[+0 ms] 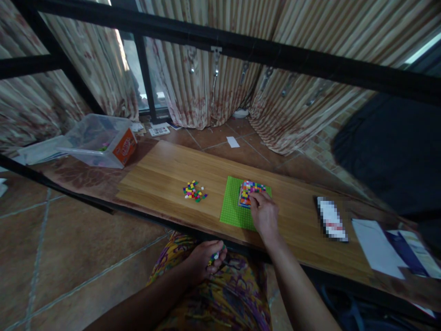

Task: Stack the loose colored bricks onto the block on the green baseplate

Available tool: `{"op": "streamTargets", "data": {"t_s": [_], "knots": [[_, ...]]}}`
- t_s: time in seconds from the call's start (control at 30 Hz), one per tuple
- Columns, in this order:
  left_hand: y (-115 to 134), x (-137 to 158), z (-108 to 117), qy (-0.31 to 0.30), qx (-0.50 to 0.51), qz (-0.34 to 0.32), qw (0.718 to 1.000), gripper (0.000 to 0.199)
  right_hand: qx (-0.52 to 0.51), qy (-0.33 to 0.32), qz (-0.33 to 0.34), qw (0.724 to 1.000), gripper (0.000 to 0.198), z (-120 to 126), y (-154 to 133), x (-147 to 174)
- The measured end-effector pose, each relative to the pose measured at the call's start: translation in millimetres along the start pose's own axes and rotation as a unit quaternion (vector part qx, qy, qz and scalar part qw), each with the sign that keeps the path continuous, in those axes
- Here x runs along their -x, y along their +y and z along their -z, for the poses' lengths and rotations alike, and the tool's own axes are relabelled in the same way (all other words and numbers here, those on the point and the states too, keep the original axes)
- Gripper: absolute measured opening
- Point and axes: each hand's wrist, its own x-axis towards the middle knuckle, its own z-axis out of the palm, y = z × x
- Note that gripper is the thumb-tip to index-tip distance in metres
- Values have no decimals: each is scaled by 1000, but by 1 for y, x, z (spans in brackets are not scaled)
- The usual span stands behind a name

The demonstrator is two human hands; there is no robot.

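Observation:
A green studded baseplate [229, 209] lies on the wooden board, bearing a block of small multicoloured toy bricks [253, 186] on its upper right part. Over the front of that block is my right hand [265, 209], its thumb and fingers pinched together at the bricks. What sits between those fingertips is too small to make out. My left hand [208, 259] rests on my lap below the board's edge, curled around several small bricks [215, 256], some green and white. To the left of the baseplate, a loose pile of small bricks [195, 191] is spread on the wood.
A clear plastic box [93, 138] with an orange label stands at the left end. On the right are a blurred white object [331, 219] and papers [377, 246]. A black metal bar [241, 46] crosses above the board [165, 165], before striped curtains.

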Motion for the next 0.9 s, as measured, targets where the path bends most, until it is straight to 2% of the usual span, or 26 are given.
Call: {"op": "streamTargets", "data": {"t_s": [0.17, 0.37, 0.63, 0.9], "knots": [[2, 1, -2, 11, 22, -1, 1000, 37, -10, -1, 11, 1000, 25, -3, 1, -1], [0, 1, 1, -3, 25, 10, 1000, 40, 11, 21, 0, 1000, 24, -3, 1, 4], [-4, -2, 3, 3, 29, -14, 999, 43, 25, 33, 0, 999, 21, -4, 1, 9], [-2, -1, 1, 11, 54, -1, 998, 39, 48, 27, 3, 998, 19, -4, -2, 8]]}}
